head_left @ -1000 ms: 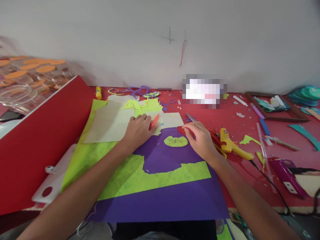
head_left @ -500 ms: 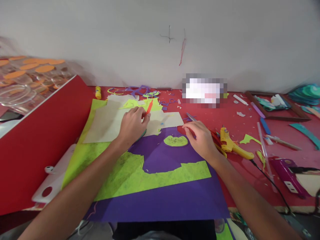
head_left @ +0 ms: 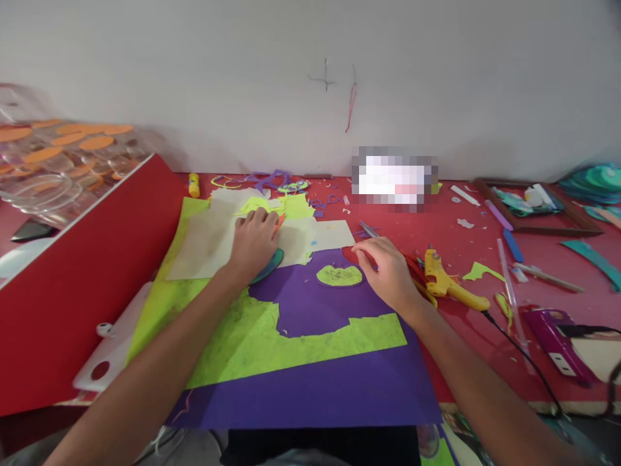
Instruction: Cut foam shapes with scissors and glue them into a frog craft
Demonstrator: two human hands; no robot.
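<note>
My left hand (head_left: 255,243) rests palm down over cream paper (head_left: 194,249), its fingers curled round a slim orange pen-like tool (head_left: 279,222) that is mostly covered. Under its wrist a teal rounded piece (head_left: 272,264) sticks out. My right hand (head_left: 388,268) is closed, with thumb and forefinger near each other; whatever they hold is hidden. Just left of it, a small lime cutout (head_left: 339,276) with a purple rim lies on the purple sheet (head_left: 310,401). A larger lime sheet (head_left: 233,349), with a piece cut out, also covers part of the purple.
A yellow glue gun (head_left: 451,285) lies to the right, beside red and yellow handles (head_left: 417,275). Further right are a magenta power strip (head_left: 557,346) and a brown frame (head_left: 538,226). A red panel (head_left: 97,278) slopes along the left. Paper scraps (head_left: 272,179) lie near the wall.
My left hand has turned palm down and shifted slightly left and down, covering more of the orange tool. More of the teal piece shows. My right hand has barely moved.
</note>
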